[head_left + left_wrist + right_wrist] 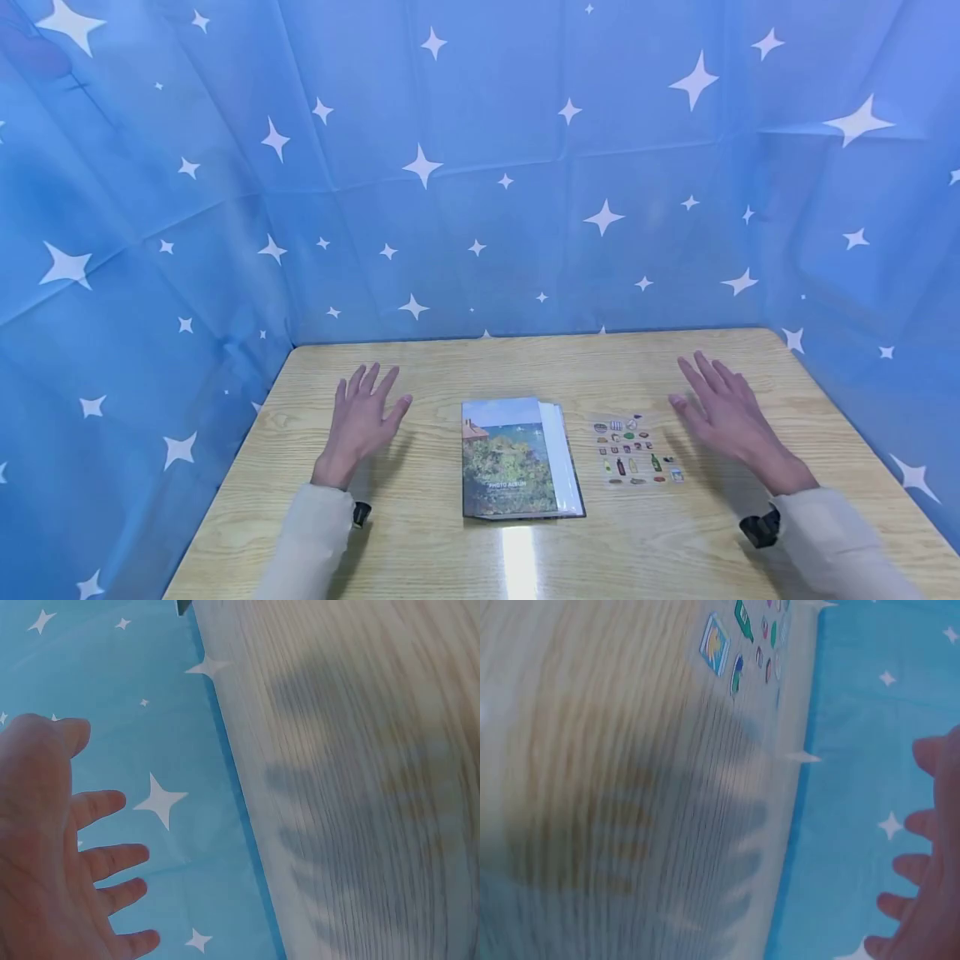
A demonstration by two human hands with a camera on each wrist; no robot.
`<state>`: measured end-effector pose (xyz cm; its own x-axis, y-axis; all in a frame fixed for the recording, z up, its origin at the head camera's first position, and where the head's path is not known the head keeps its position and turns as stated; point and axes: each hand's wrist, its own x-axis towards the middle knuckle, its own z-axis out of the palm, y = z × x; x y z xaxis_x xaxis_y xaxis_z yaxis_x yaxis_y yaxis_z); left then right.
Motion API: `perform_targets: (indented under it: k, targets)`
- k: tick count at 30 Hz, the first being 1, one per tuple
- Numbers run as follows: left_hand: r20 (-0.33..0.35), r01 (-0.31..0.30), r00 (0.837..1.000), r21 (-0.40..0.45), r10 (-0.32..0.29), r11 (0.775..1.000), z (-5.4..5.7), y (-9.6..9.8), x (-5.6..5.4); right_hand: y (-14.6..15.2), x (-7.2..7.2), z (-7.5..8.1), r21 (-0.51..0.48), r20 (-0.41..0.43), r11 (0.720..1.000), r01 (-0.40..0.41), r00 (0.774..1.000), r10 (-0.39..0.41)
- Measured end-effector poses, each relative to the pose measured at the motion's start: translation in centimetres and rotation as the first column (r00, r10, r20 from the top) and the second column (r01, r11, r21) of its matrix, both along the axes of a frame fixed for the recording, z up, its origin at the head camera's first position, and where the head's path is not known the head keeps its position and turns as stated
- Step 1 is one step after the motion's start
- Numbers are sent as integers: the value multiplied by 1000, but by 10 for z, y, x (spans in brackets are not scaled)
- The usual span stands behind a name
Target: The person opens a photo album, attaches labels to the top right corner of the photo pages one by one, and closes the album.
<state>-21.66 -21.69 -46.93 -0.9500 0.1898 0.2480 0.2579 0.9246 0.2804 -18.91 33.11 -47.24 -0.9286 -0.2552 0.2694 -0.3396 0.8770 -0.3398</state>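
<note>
A photo album with a painted seaside garden on its cover lies on the wooden table, its pale inner pages showing along the right side. To its right is a clear sticker sheet printed with small bottles and food pictures; part of it shows at the top of the right wrist view as a green bottle sticker. My left hand is held over the table left of the album, fingers spread, holding nothing. Right of the sticker sheet, my right hand hovers with its fingers extended, also holding nothing.
The light wooden table has a bright glare strip in front of the album. A blue curtain with white stars hangs behind the table and along both sides. Each wrist wears a black band below a pale sleeve.
</note>
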Motion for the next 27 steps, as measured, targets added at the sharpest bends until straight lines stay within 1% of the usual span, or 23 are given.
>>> perform_targets:
  k: [4,6,10,18,27]
  targets:
    - [-20,21,1000,16,-21,1000,0,7,1,-5,0,-3,-25,18,999,-29,999,30]
    - [-17,35,999,27,-34,999,1,10,2,-8,-1,-4,-39,26,998,-45,999,46]
    - [5,59,998,71,-60,996,1,16,4,-15,-2,-8,-59,23,996,-74,997,75]
    - [56,88,994,166,-99,982,0,29,6,-30,-2,-8,-85,49,990,-114,992,118]
    - [118,96,985,245,-128,965,-1,42,5,-44,-4,-10,-99,74,983,-156,984,164]
